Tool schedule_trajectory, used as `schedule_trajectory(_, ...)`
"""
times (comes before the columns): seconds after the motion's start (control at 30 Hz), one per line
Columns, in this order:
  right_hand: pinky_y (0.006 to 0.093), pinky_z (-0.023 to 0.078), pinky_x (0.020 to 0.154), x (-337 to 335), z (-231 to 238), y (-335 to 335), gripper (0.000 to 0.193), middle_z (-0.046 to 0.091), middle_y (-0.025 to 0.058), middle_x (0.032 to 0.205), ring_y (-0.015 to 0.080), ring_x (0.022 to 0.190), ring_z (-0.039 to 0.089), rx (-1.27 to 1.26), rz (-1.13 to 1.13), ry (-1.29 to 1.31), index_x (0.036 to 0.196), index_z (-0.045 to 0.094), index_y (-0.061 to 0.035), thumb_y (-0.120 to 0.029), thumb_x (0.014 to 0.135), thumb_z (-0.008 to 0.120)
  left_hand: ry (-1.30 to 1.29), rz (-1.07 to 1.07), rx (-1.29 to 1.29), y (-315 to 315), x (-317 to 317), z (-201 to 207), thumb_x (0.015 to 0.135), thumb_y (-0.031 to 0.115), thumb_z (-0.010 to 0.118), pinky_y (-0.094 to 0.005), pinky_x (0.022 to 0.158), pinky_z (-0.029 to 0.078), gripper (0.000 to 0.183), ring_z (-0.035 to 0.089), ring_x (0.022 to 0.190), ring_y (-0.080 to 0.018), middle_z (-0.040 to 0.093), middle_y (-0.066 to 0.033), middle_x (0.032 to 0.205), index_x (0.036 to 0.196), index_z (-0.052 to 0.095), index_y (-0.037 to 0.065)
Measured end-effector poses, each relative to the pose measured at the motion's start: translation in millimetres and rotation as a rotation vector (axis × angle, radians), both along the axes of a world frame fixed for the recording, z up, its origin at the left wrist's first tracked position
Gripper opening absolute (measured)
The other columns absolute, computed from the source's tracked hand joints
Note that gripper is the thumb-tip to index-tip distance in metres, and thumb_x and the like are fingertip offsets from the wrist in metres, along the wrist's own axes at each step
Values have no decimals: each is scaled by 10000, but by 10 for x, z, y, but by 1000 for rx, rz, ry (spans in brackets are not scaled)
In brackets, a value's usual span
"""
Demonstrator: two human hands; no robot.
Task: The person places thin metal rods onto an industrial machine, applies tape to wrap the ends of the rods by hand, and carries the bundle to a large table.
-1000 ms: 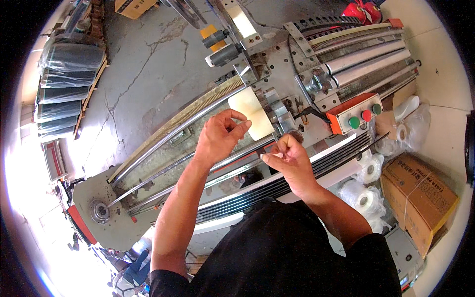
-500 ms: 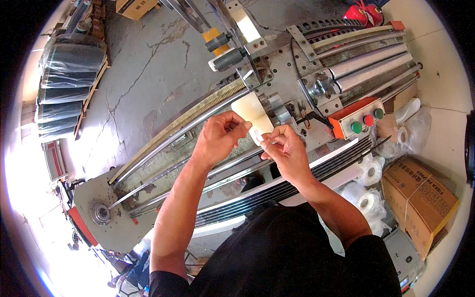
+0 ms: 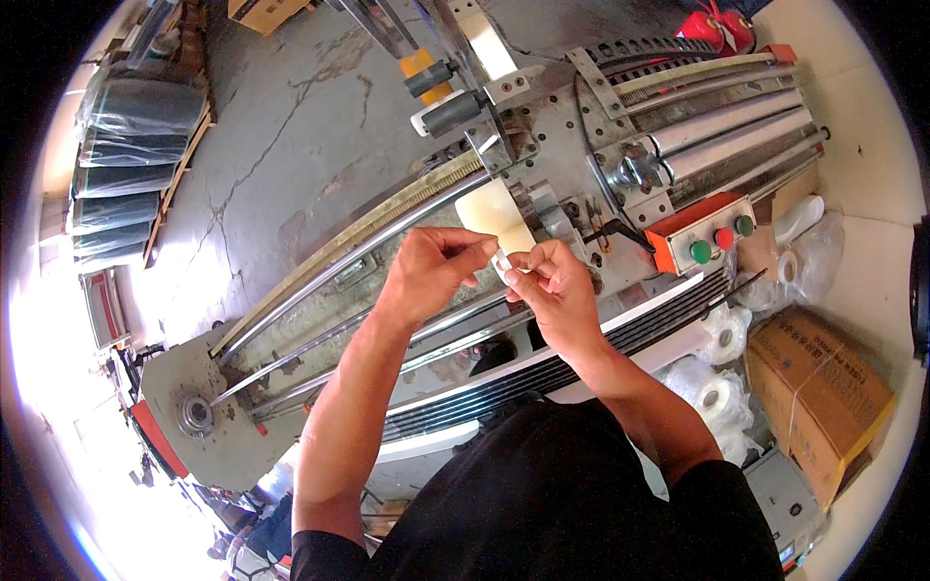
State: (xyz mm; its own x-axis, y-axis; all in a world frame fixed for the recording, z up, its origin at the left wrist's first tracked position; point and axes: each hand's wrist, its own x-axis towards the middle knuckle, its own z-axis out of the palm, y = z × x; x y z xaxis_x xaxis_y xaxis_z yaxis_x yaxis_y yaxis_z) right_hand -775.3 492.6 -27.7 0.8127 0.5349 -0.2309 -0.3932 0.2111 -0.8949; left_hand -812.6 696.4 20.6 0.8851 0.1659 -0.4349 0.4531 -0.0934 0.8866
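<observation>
left hand (image 3: 426, 273): thumb and forefinger pressed together at the small white piece's upper end, too small to tell if gripping | right hand (image 3: 560, 289): fingertips pinching small white piece (image 3: 502, 260) | piece: between both hands, above machine (image 3: 368, 276), near cream pad (image 3: 487, 207)

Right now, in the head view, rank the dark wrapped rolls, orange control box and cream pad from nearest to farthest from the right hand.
From the right hand:
1. Cream pad: just beyond it, to the left.
2. Orange control box: on the machine, to the right.
3. Dark wrapped rolls: far left, across the floor.
</observation>
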Motion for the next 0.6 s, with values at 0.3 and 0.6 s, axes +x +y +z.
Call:
schedule_trajectory(0.3, 327, 632, 827, -48, 103, -106, 217, 679, 125, 1182, 143, 1023, 685, 0, 54, -6, 1102, 511, -58, -8, 1034, 711, 6, -15, 32, -2, 0, -11, 1005, 252, 784, -305, 747, 577, 288, 661, 800, -104, 801, -35, 954, 1146, 838, 7)
schedule_trajectory(0.6, 256, 590, 734, 95, 342, -107, 222, 680, 60, 1051, 86, 894, 659, -74, 141, -116, 1099, 512, -55, -47, 1039, 726, -10, -33, 39, 3, -4, -40, 1000, 215, 756, -309, 738, 554, 258, 652, 780, -120, 779, -38, 913, 1118, 836, 0)
